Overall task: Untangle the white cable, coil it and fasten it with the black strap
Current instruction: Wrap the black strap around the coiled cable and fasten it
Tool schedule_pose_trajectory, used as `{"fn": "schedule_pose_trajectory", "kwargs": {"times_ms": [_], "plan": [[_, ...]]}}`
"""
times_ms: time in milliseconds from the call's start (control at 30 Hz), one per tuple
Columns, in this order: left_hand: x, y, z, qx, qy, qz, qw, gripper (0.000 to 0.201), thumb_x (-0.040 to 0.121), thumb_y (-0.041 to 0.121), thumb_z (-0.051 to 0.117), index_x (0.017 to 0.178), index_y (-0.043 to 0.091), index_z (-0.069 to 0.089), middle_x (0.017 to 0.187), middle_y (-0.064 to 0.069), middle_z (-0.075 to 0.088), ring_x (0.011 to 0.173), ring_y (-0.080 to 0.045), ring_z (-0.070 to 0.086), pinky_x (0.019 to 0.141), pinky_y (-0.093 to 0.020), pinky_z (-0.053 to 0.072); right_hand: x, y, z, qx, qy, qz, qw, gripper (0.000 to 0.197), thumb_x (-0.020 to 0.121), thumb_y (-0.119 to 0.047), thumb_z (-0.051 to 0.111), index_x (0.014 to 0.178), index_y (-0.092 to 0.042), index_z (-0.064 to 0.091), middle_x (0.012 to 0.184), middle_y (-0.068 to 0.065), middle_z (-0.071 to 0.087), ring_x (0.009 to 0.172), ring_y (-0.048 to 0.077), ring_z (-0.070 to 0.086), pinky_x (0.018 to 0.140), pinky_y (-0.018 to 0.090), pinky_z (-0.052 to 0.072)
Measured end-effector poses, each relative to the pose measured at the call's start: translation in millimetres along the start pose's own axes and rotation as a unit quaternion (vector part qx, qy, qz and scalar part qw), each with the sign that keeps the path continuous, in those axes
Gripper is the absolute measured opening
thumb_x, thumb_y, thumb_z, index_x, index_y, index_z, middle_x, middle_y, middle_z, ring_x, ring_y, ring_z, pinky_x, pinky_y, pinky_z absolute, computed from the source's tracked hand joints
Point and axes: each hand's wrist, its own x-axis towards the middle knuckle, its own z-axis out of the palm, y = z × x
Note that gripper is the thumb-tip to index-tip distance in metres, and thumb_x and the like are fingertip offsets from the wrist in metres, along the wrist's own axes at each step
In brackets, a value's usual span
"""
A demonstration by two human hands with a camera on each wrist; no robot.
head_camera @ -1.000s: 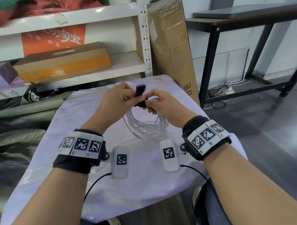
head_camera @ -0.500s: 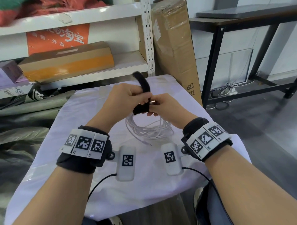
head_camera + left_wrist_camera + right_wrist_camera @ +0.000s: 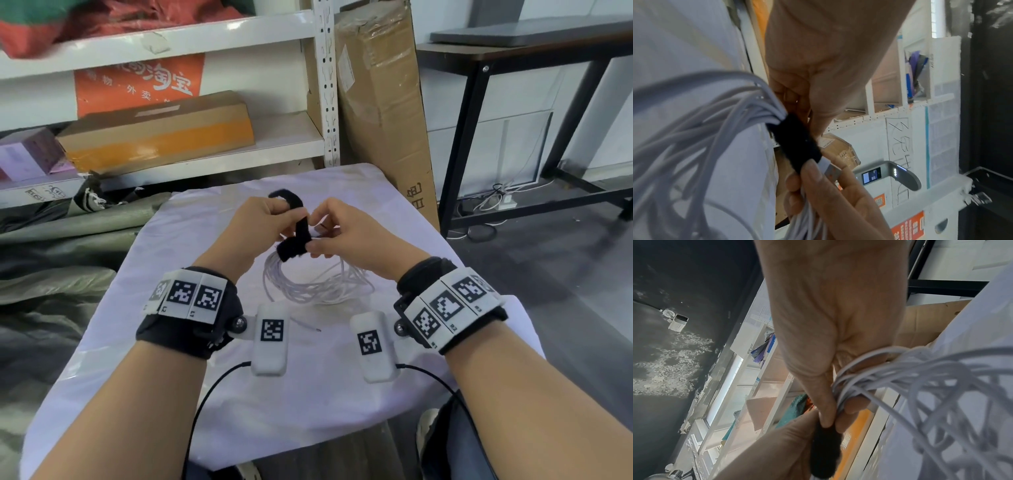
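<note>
The white cable point(image 3: 308, 286) hangs as a loose coil between my hands, its lower loops on the white-covered table point(image 3: 308, 404). The black strap point(image 3: 301, 229) wraps the top of the bundle, and its free end arches up and left. My left hand point(image 3: 284, 214) pinches the strap's upper part. My right hand point(image 3: 318, 245) grips the gathered cable beside the strap. In the left wrist view the strap point(image 3: 797, 146) circles the cable point(image 3: 694, 129) beside a plug point(image 3: 830, 172). In the right wrist view the cable point(image 3: 920, 378) loops round my fingers above the strap point(image 3: 824, 451).
A loose cable end point(image 3: 317, 329) lies on the cloth near me. White shelving with a flat cardboard box point(image 3: 157, 133) stands behind the table. A tall carton point(image 3: 380, 102) leans at the back right, a black-framed desk point(image 3: 513, 41) beyond it. Grey-green sheeting point(image 3: 51, 260) is piled at the left.
The strap went from bunched between my fingers to stretched upward; now its free end curls over leftward. Both hands stay together above the coil.
</note>
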Motion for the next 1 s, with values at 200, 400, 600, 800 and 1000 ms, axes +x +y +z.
{"fn": "schedule_pose_trajectory", "kwargs": {"times_ms": [200,400,600,800,1000], "plan": [[-0.1,-7.3,-1.8,-0.042,-0.051,-0.046,0.997,0.024,0.091,0.021,0.062,0.088,0.0,0.072,0.085,-0.024,0.068,0.076,-0.024,0.057,0.077,-0.036,0.043,-3.4,-3.5,1.1,-0.014,-0.005,-0.067,0.998,0.024,0.082,-0.005,0.067,0.102,-0.017,0.059,0.091,-0.001,0.06,0.087,0.019,0.063,0.086,0.034,0.052],[-0.6,-7.7,0.3,-0.045,-0.106,-0.11,0.987,0.023,0.095,0.009,0.051,0.091,-0.005,0.069,0.087,-0.023,0.061,0.066,-0.023,0.051,0.066,-0.032,0.043,-2.4,-2.5,1.4,-0.069,0.001,-0.105,0.992,0.021,0.081,-0.009,0.07,0.097,-0.019,0.059,0.105,0.008,0.058,0.091,0.016,0.057,0.081,0.023,0.047],[2.5,-13.4,0.3,-0.038,-0.119,-0.128,0.984,0.03,0.097,0.008,0.048,0.074,0.002,0.068,0.064,-0.013,0.06,0.057,-0.02,0.049,0.051,-0.023,0.043,-0.5,-1.5,6.7,-0.104,0.013,-0.116,0.988,0.023,0.082,-0.011,0.069,0.103,-0.016,0.061,0.103,0.001,0.058,0.087,0.011,0.053,0.073,0.009,0.039],[4.6,-18.7,4.5,-0.051,-0.094,-0.123,0.987,0.024,0.096,0.011,0.052,0.083,0.0,0.069,0.071,-0.016,0.062,0.056,-0.019,0.053,0.054,-0.025,0.045,0.5,-1.2,7.0,-0.116,0.019,-0.115,0.986,0.027,0.082,-0.009,0.069,0.108,-0.013,0.068,0.102,0.002,0.067,0.086,0.008,0.055,0.072,0.006,0.039],[5.2,-19.6,8.7,-0.053,-0.076,-0.106,0.99,0.014,0.095,0.015,0.055,0.095,0.005,0.065,0.075,-0.013,0.066,0.051,-0.013,0.059,0.052,-0.022,0.05,1.5,2.3,6.7,-0.103,0.023,-0.095,0.99,0.026,0.08,-0.011,0.072,0.106,-0.014,0.069,0.096,0.001,0.068,0.08,0.006,0.057,0.07,0.008,0.041]]}}
